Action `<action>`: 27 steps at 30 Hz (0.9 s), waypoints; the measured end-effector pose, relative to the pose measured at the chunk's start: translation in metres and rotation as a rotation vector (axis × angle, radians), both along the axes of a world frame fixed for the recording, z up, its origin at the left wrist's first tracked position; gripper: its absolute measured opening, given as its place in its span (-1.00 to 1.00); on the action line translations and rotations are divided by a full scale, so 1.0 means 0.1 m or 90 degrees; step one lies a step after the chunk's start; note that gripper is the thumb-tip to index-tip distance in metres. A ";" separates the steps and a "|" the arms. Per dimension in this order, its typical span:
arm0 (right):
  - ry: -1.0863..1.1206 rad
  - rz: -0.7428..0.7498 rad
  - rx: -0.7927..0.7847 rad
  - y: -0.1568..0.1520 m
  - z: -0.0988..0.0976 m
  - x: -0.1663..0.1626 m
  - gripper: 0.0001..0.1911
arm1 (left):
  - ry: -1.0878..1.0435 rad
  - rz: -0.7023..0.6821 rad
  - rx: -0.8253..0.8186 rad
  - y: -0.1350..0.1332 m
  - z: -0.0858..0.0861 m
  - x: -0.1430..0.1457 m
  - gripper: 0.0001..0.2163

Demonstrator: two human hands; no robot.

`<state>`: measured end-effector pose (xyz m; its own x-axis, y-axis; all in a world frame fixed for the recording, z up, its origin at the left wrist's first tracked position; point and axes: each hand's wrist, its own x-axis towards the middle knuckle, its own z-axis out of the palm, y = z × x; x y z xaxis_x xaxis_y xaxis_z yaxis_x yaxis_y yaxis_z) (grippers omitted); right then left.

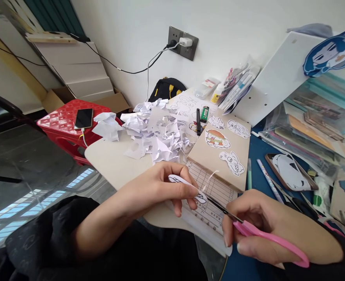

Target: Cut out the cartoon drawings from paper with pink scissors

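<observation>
Pinched between thumb and fingers of my left hand is a small white paper cutout with black line drawing. My right hand is closed round the pink-handled scissors. Their dark blades point left and meet the cutout's right end, where a thin curled paper strip rises from the edge. Below both hands lies a sheet printed with a grid. A tan board beyond them bears several cutouts, one a coloured burger-like drawing. My left fingers hide part of the held cutout.
A heap of paper scraps covers the table's left part. Behind the board are a green box and bagged pens. At right, several tools and a tray of cutouts lie on a blue surface. A phone charges on a red stool.
</observation>
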<state>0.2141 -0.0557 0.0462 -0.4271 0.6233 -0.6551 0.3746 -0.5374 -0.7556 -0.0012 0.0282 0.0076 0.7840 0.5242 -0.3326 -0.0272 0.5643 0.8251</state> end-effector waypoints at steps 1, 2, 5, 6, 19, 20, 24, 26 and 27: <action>0.000 0.006 -0.012 0.00 0.02 0.02 -0.80 | 0.007 -0.008 -0.001 0.01 0.00 0.00 -0.82; 0.003 0.011 -0.023 0.00 0.03 0.04 -0.79 | 0.013 -0.015 -0.001 0.01 0.01 0.01 -0.83; -0.037 0.023 -0.048 -0.03 0.08 0.10 -0.77 | 0.023 -0.021 0.001 0.02 0.01 0.00 -0.84; -0.059 0.026 -0.048 -0.04 0.10 0.12 -0.76 | 0.023 -0.021 0.000 0.02 0.01 0.00 -0.84; -0.025 -0.044 -0.012 -0.11 0.18 0.02 -0.94 | 0.023 -0.047 -0.007 0.04 0.01 0.00 -0.82; -0.023 -0.042 -0.014 -0.12 0.17 0.02 -0.93 | 0.025 -0.047 -0.006 0.03 0.01 0.00 -0.82; -0.021 -0.026 -0.009 -0.15 0.12 0.03 -0.86 | 0.023 -0.045 -0.003 0.03 0.01 0.00 -0.84; -0.017 -0.019 0.003 -0.15 0.10 0.04 -0.83 | 0.019 -0.048 -0.007 0.03 0.01 0.00 -0.84; -0.012 -0.016 0.005 -0.14 0.10 0.04 -0.83 | 0.018 -0.048 -0.010 0.03 0.01 0.00 -0.84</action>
<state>0.2179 -0.0701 0.0564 -0.3984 0.6392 -0.6578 0.3757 -0.5406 -0.7528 -0.0010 0.0313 0.0086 0.8111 0.4585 -0.3632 0.0398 0.5763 0.8163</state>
